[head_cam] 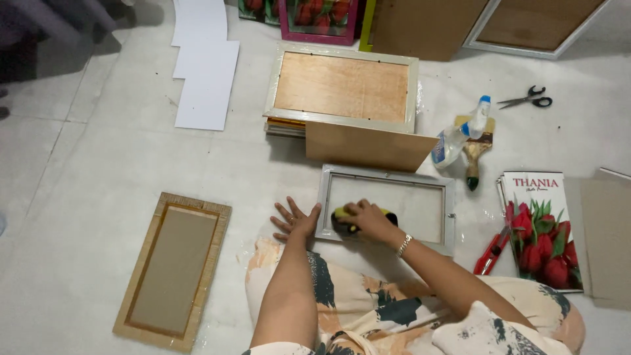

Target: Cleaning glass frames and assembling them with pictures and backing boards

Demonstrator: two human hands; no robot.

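Frame: the grey frame (386, 209) lies flat on the floor (98, 164) before my knees, long axis running left to right.
Right hand (367, 220): fingers curled around a yellow sponge (343, 217), pressing on the glass near the frame's left end.
Left hand (296, 220): fingers spread flat, bracing the frame's left edge.
Room: open glass runs rightward; spray bottle (457, 137) and brush (474, 152) lie beyond the far right corner.

Looks like a home-run picture-framing workspace w/ all the work done on a pale tiled floor (98, 171). Frames lie flat everywhere: a stacked whitish frame (342, 85) backside up, a gold frame (173, 269), plus white card sheets (207, 82). Scissors (528, 99), spray bottle (460, 135), paintbrush (474, 154) & tulip prints (542, 230) lie about.
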